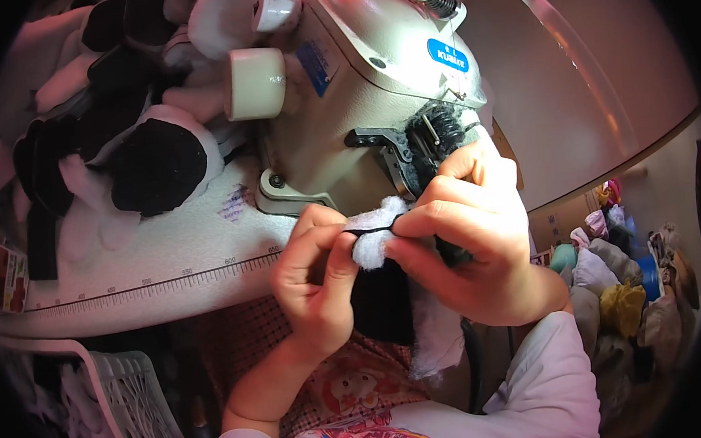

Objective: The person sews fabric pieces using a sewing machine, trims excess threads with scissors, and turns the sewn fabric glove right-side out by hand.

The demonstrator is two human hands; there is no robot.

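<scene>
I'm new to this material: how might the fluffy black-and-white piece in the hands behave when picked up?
The fluffy piece probably flops: its black edge curves between left hand and right hand. Its loose white fuzz suggests it's light.

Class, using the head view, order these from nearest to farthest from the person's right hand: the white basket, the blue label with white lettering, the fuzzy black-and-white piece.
From the right hand:
1. Fuzzy black-and-white piece: pinched at its fingertips.
2. Blue label: ahead, on the machine.
3. White basket: far to the left.
</scene>
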